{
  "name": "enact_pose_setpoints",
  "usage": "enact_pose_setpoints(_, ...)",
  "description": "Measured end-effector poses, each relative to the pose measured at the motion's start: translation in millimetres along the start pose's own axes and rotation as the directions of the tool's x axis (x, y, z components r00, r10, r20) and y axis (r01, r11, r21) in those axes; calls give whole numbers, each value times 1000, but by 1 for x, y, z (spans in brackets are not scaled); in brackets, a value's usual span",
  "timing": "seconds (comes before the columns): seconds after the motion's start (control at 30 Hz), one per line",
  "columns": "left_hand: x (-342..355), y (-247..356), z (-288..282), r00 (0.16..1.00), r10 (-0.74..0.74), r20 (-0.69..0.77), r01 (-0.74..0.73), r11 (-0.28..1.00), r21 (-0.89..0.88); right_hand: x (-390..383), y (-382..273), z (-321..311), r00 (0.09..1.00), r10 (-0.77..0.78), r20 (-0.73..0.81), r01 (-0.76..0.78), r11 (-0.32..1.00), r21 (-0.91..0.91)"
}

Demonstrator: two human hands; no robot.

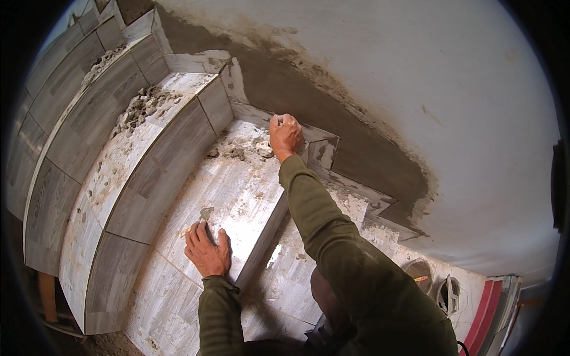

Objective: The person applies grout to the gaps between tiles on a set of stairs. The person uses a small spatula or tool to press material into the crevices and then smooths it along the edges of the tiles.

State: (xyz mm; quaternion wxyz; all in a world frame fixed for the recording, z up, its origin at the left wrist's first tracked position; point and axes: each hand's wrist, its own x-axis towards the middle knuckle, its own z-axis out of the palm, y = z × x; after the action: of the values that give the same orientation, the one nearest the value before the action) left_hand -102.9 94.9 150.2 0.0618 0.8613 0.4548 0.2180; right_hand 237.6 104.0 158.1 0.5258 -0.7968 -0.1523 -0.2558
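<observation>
My left hand [208, 252] rests with fingers apart on a wood-look tiled step [178, 279], just below a small grey patch of mortar [206, 212]. My right hand [285, 133] is closed up at the tile skirting [249, 111] along the wall, where grey render [356, 160] meets it. Something pale may be between its fingers; I cannot make out what. Loose mortar crumbs [234, 153] lie on the tread beside it.
Higher tiled steps rise to the left, with rubble [142, 107] on one tread. A white wall [469, 107] fills the right. At lower right are a bucket [418, 273], another container [450, 291] and long red and grey boards [481, 314].
</observation>
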Motion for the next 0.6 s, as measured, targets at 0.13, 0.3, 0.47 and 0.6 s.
enact_pose_setpoints(0.13, 0, 0, -1, 1000, 0, 9, 0, 1000, -7, 0, 1, -2, 1000, 15, 1, -15, 1000, -24)
enact_pose_setpoints(0.3, 0, 1, 0, 1000, -6, 19, 7, 1000, -4, 0, 2, -5, 1000, 17, -9, -17, 1000, -12)
enact_pose_setpoints(0.47, 0, -1, 0, 1000, -4, 20, 4, 1000, -2, 0, 6, -10, 1000, 11, -2, -11, 1000, 0)
enact_pose_setpoints(0.6, 0, 0, 0, 1000, -2, 15, 2, 1000, 0, -1, 7, -13, 1000, 3, -22, -3, 1000, 0)
